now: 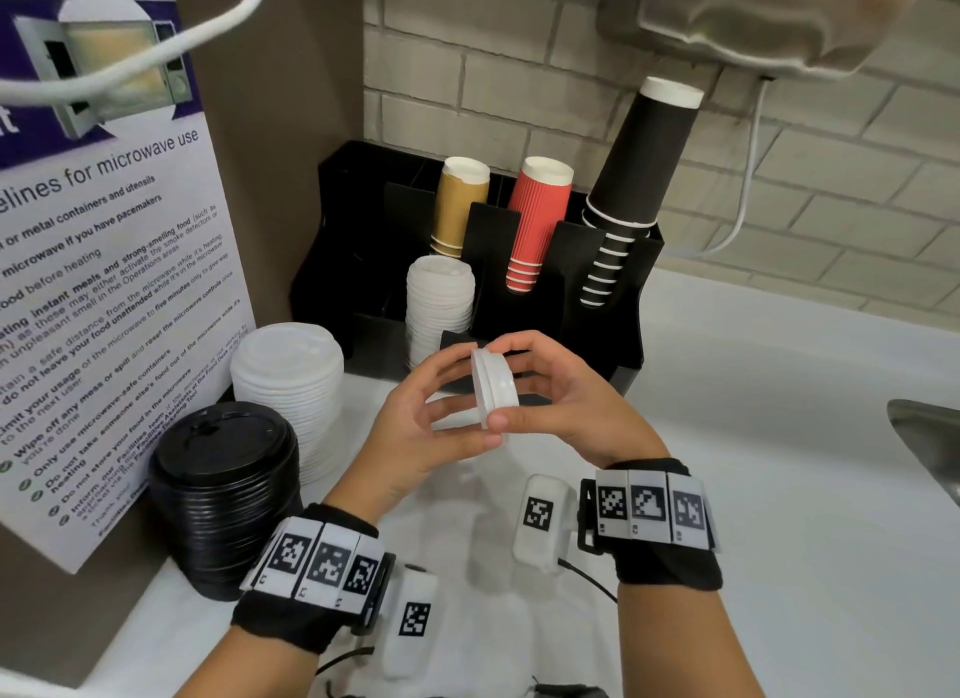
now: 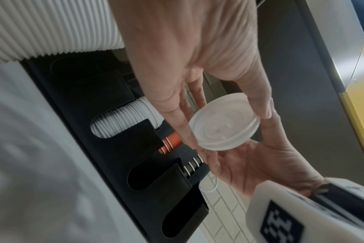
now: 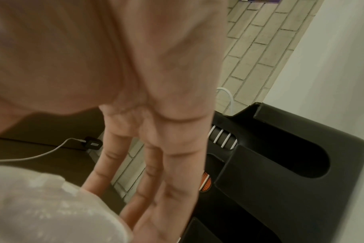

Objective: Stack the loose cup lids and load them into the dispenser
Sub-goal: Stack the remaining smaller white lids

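I hold a short stack of white lids (image 1: 493, 388) on edge between both hands, just in front of the black dispenser (image 1: 597, 261). My left hand (image 1: 470, 398) pinches its rim between thumb and fingers; in the left wrist view the stack (image 2: 224, 125) faces the camera. My right hand (image 1: 511, 383) curls over the far side, fingers on the top edge and thumb on the bottom edge. A column of white lids (image 1: 439, 302) fills one front slot of the dispenser. A tall loose stack of white lids (image 1: 288, 385) stands to the left on the counter.
A stack of black lids (image 1: 223, 495) stands at the near left by a microwave notice (image 1: 104, 282). Brown (image 1: 460, 204), red (image 1: 537, 219) and black cups (image 1: 634, 178) stick out of the dispenser's rear slots. A sink edge (image 1: 930, 437) lies at the right.
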`<act>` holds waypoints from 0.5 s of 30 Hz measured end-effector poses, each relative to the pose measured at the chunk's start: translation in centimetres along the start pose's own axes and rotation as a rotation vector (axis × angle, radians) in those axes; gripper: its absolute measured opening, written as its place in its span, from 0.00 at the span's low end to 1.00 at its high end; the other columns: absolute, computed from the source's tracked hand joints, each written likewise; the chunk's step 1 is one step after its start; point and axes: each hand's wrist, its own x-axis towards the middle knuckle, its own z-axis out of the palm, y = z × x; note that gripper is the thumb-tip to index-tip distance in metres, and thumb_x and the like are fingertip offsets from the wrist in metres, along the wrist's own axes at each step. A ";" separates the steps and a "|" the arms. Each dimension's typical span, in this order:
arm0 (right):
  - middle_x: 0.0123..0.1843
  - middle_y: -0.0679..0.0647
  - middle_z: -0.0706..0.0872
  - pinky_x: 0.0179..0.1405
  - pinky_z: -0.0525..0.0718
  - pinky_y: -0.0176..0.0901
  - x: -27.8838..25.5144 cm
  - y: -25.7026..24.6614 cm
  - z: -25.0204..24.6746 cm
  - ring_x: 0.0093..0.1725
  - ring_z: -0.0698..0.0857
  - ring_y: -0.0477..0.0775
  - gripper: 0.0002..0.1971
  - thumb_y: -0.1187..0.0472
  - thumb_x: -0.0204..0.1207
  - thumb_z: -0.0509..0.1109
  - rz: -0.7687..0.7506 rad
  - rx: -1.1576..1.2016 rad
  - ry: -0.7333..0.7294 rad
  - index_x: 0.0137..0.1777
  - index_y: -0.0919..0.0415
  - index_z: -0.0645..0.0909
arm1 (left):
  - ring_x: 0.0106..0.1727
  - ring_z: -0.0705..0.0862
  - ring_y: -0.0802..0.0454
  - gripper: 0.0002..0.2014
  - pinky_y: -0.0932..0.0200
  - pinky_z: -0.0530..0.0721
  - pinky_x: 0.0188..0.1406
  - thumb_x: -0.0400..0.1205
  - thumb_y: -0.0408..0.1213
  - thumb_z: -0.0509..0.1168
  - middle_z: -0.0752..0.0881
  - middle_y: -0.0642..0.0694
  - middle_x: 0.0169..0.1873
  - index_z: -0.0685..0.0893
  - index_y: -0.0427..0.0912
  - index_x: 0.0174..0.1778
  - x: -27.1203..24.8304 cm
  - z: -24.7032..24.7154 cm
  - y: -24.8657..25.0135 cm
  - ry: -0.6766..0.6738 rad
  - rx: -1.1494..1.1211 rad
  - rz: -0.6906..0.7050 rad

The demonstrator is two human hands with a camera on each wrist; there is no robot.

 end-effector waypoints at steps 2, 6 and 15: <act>0.59 0.53 0.86 0.60 0.86 0.50 0.2 0.0 0.2 0.59 0.86 0.53 0.29 0.57 0.61 0.84 0.003 -0.010 0.001 0.62 0.45 0.80 | 0.65 0.85 0.51 0.37 0.56 0.88 0.50 0.59 0.45 0.83 0.84 0.60 0.63 0.80 0.69 0.65 0.0 -0.2 -0.1 0.002 -0.007 -0.002; 0.58 0.52 0.85 0.56 0.87 0.46 1.1 -0.4 0.6 0.58 0.86 0.51 0.28 0.60 0.63 0.84 0.000 -0.075 -0.001 0.62 0.46 0.79 | 0.66 0.84 0.53 0.42 0.56 0.87 0.53 0.59 0.44 0.84 0.83 0.57 0.66 0.77 0.62 0.71 0.1 -0.6 -0.5 0.046 -0.024 -0.005; 0.59 0.54 0.79 0.60 0.79 0.46 13.0 -4.3 -0.6 0.59 0.79 0.54 0.30 0.63 0.62 0.82 -0.185 -0.653 0.159 0.65 0.58 0.76 | 0.52 0.86 0.58 0.13 0.68 0.84 0.46 0.81 0.35 0.69 0.82 0.48 0.62 0.81 0.54 0.60 0.4 -1.0 -1.7 0.241 -0.018 -0.171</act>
